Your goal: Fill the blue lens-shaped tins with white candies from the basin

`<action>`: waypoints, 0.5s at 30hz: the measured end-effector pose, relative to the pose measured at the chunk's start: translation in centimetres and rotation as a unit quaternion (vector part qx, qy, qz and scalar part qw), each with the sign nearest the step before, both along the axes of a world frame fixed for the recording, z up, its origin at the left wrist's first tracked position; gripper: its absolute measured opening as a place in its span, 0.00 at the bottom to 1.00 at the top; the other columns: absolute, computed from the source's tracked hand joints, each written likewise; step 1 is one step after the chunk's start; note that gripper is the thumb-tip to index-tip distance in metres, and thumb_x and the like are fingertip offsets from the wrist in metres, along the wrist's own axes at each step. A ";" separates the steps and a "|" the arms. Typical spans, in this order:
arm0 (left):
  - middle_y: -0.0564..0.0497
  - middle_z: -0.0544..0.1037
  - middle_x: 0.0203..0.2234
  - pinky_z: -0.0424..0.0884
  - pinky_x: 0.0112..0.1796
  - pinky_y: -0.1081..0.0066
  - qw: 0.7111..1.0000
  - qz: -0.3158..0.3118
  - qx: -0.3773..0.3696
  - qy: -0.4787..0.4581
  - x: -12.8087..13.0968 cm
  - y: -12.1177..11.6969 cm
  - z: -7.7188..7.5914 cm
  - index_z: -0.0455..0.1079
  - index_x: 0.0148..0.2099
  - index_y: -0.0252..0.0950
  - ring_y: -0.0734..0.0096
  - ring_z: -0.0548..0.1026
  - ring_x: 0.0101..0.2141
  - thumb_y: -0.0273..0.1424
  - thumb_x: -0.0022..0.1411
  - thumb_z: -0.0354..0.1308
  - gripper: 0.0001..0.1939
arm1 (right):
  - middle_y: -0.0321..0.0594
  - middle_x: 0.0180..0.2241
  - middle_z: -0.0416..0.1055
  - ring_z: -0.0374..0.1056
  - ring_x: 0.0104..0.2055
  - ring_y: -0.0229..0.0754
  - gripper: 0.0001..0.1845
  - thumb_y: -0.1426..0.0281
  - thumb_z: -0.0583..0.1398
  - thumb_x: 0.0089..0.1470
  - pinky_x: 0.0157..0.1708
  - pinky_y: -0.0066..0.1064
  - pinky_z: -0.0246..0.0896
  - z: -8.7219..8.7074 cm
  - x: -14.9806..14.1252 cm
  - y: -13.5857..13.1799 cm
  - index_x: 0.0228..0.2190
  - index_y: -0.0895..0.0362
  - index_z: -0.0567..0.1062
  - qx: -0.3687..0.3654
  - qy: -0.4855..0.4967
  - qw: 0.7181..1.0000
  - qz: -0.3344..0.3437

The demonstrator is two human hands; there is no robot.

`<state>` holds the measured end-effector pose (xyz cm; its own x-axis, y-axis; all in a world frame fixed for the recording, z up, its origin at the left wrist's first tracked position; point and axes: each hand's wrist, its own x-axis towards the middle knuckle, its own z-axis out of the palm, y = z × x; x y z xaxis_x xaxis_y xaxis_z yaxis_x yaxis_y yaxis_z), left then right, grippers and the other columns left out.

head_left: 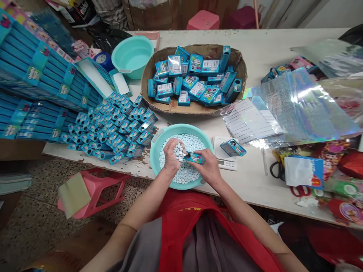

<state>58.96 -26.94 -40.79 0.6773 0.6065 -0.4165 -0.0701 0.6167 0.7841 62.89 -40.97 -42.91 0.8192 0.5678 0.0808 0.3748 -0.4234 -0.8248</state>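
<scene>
My left hand (172,154) is cupped around a heap of small white candies (179,152), over a mint-green basin (154,153) filled with more of the same. In my right hand (209,166) is a small blue candy box (195,158), tilted on its side with its open end toward the candies in my left palm. Both hands are above the basin, almost meeting at the box's mouth. Just right of the basin, another blue box (233,147) rests by a white digital scale (227,164).
Behind the basin stands a cut cardboard box (195,109) of filled-looking blue boxes. Many open blue boxes (113,128) stand at left beside stacked flat packs (34,71). An empty green basin (133,56), shiny plastic bags (300,109), scissors (276,170) and a pink stool (96,189) surround the workspace.
</scene>
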 end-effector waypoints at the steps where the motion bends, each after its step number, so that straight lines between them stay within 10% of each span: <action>1: 0.55 0.69 0.20 0.65 0.21 0.75 1.000 0.014 0.007 -0.009 0.2 -0.2 0.4 0.64 0.28 0.35 0.76 0.69 0.18 0.39 0.50 0.59 0.12 | 0.41 0.36 0.72 0.69 0.41 0.48 0.16 0.63 0.66 0.47 0.41 0.40 0.62 0.1 -0.2 0.2 0.38 0.54 0.75 -0.008 -0.005 1.000 0.010; 15: 0.56 0.67 0.18 0.66 0.23 0.74 0.998 0.025 0.048 -0.016 1.4 -0.8 2.1 0.61 0.23 0.34 0.77 0.69 0.20 0.37 0.51 0.62 0.15 | 0.39 0.34 0.73 0.69 0.41 0.48 0.15 0.61 0.66 0.47 0.42 0.40 0.57 1.3 0.0 0.6 0.37 0.52 0.75 -0.021 -0.020 1.000 0.000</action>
<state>60.36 -27.75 -38.69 0.6570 0.6758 -0.3340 -0.1243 0.5341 0.8362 62.92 -40.37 -41.64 0.8162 0.5709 0.0886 0.4062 -0.4580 -0.7907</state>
